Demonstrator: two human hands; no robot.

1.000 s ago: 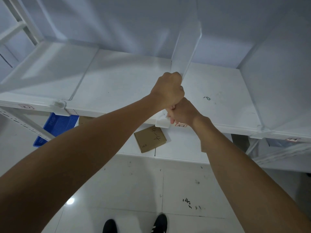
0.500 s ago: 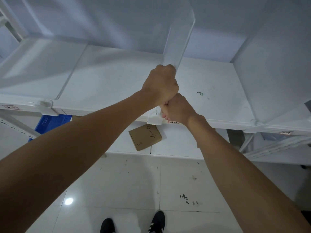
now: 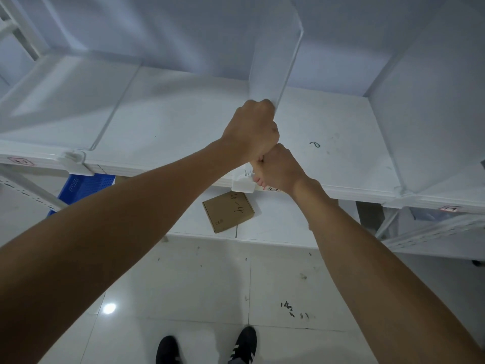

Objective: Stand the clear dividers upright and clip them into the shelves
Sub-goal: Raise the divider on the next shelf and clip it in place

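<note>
White shelf [image 3: 183, 122] over tiled floor [image 3: 199, 290]. Left hand [image 3: 252, 130] fisted around front edge of the upright clear divider [image 3: 273, 61], mid-shelf. Right hand [image 3: 278, 166] closed just below at 5 o'clock, touching the left, gripping the divider's base at the white clip [image 3: 242, 185] on the shelf lip. Cardboard box [image 3: 228, 211] on lower shelf at 6 o'clock. Second clip [image 3: 74, 160] at 9 o'clock.

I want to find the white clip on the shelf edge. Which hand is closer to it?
Right. The right hand is fisted just above the white clip, fingers touching it. The left hand sits higher, gripping the clear divider.
</note>
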